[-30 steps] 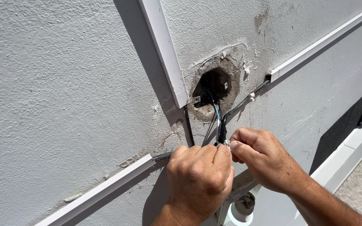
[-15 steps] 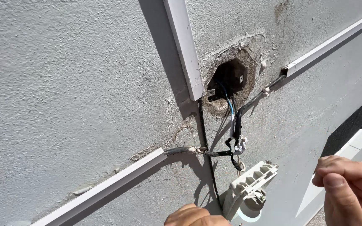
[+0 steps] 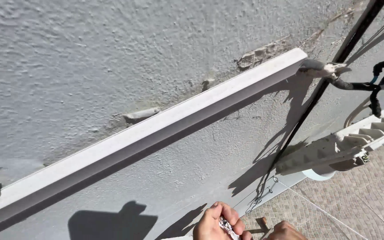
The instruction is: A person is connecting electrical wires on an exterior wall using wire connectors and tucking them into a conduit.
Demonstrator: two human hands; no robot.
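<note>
Head view: white cable duct (image 3: 156, 129) above hands.

Head view: the only camera, worn on the person's head.
Facing: tilted downward along a grey plastered wall (image 3: 112, 66), close to it.
Landmark: a white cable duct (image 3: 156, 129) crosses the frame diagonally.
Lower edge: below the duct, tiled floor (image 3: 356, 200).

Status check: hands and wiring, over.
Left hand pinching a small crumpled silvery piece. Right hand alongside, grip unclear. Wires dangling by white conduit, untouched.
</note>
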